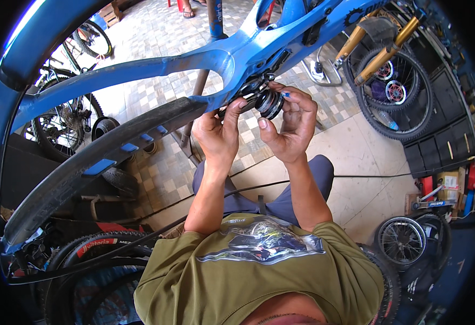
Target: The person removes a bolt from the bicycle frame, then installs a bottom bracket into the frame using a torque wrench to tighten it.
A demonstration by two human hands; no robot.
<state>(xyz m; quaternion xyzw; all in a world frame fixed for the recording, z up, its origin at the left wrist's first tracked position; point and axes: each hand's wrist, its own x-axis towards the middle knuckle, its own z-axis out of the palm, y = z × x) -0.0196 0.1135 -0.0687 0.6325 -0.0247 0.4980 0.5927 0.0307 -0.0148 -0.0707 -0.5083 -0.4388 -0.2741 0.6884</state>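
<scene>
Head view: L hand half-curled, thumb raised near blk round part; can't tell if it grips anything. R hand partly open, fingers curved at part's R side, thumb spread below; firm hold unclear. Part's btwn the hands, up by blue bike frame just above 'em. Gold fork well off R.

Your forearms converge; left hand, thumb extended; right hand, thumb parted from bent fingers.
</scene>
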